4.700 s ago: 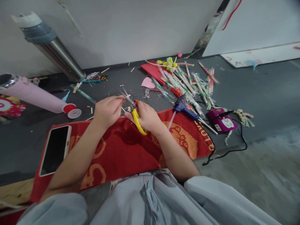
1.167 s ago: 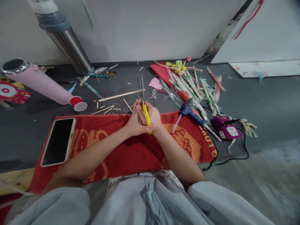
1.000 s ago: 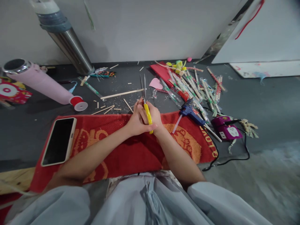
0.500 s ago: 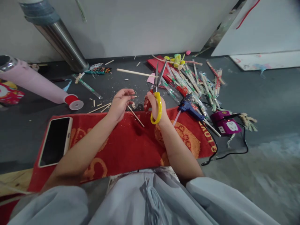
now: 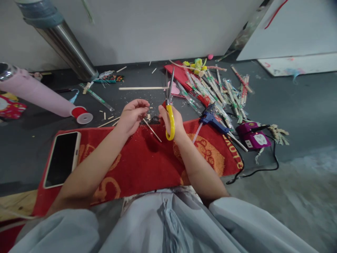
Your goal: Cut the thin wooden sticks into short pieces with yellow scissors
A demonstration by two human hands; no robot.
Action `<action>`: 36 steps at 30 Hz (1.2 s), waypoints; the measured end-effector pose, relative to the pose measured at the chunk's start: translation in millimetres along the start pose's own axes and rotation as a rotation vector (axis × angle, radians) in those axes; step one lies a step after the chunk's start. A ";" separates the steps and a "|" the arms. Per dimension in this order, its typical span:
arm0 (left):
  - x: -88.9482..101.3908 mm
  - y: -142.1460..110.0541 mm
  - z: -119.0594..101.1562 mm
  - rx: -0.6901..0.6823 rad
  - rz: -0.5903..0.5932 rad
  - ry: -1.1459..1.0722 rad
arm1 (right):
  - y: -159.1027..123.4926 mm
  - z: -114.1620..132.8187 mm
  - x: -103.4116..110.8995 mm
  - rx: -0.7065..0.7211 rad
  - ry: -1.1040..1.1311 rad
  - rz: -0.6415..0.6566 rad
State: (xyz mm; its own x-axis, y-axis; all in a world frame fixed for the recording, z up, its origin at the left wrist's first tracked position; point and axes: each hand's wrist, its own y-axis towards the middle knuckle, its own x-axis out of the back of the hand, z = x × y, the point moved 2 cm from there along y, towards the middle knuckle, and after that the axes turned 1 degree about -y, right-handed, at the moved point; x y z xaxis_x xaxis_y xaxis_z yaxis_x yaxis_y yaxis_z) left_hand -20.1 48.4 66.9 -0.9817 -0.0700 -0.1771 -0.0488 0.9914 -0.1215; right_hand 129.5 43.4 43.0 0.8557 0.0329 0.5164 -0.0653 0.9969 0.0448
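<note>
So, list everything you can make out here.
scissors: one, yellow-handled, in right hand
long stick: one, pale, at scissor blades
thin stick: one, pale, beside left hand
offcuts: several, pale, on worktop
towel: one, red and orange, front
phone: one, black screen, towel's left end
flask: one, silver, back left
tumbler: one, pink, left
spool: one, red and white, beside tumbler
heart: one, pink, behind scissors
sheet: one, red, behind heart
wrapped sticks: many, mostly pale, right of heart
glue gun: one, blue, right
socket box: one, purple, far right
ball: one, pink, back
left hand: one, bare, beside thin stick
right hand: one, bare, holding scissors
</note>
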 end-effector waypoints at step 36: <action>10.2 -4.8 6.2 -0.473 0.141 1.230 | -11.7 23.4 2.4 0.097 -0.375 0.055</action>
State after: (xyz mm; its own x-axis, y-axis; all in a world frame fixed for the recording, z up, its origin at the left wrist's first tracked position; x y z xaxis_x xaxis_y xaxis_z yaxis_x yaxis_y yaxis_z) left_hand -28.7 42.3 59.6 -0.4966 -0.0668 0.8654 0.2542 0.9421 0.2186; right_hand 120.3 30.1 63.7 0.6034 0.0396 0.7964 -0.1695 0.9823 0.0796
